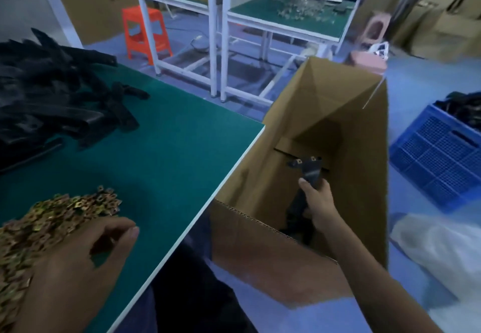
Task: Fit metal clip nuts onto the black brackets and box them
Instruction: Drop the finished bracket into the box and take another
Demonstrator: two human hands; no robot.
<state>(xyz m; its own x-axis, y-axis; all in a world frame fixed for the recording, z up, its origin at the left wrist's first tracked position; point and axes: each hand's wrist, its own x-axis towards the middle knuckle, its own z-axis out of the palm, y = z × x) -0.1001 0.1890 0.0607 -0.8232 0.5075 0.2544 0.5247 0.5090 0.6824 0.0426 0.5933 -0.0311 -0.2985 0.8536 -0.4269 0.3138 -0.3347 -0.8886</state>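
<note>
Grips a black bracket point(311, 174) with the right hand point(316, 200), fingers and thumb wrapped tight round its lower part. Holds it low down inside the tall cardboard box point(260, 176), with the arm reaching in over the near rim. Shows two gold clip nuts point(298, 162) stuck on the bracket's top end, just past the right fingertips. Hides some more dark stuff under the right hand, too dark to tell what. Rests the left hand point(86, 262) on the near edge of a pile of loose clip nuts point(65, 210), up on the green table point(169, 145). Lets the left fingers curl softly, with nothing seen held in them. Leaves the two hands well apart, with the table edge and the near wall of the box between them. Far ahead of the left hand, on the same table, a big heap of black brackets point(52, 93), all jumbled on top of each other. Out past the right hand, on the floor beyond the far side of the box, a blue crate point(437, 155) with more black parts in it. Close to the right arm, also on the floor, a white bag point(437, 249). Way ahead of both hands, an orange stool point(145, 33) and two more work tables point(286, 17) with green tops and white legs. Behind those, lots of brown boxes, too blurry to say more.
</note>
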